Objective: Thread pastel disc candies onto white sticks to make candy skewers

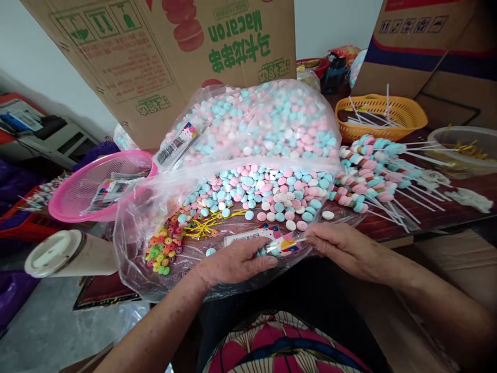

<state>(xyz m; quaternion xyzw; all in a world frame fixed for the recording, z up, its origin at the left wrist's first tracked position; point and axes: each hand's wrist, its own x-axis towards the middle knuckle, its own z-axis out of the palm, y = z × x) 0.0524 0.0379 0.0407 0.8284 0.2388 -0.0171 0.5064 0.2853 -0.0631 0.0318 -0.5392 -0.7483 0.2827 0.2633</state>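
Between my hands lies a candy skewer in a printed clear wrapper (288, 243). My left hand (241, 259) is closed around its candy end, where pale blue pieces show beside the thumb. My right hand (341, 248) pinches the white stick at the other end. Just behind my left hand, a flat printed wrapper (240, 237) rests on the plastic. Pink, blue and white candies (267, 189) spill from a large clear bag (267, 124). Gold twist ties (202, 226) and colourful ring candies (165, 248) lie left of my hands.
At right, finished candy skewers (365, 171) are piled near a yellow basket (382, 132) of sticks and a clear tub (466, 150). To the left are a pink basket (64, 199) with wrappers and a lidded cup (89, 254). A Macaron carton (178, 67) stands behind.
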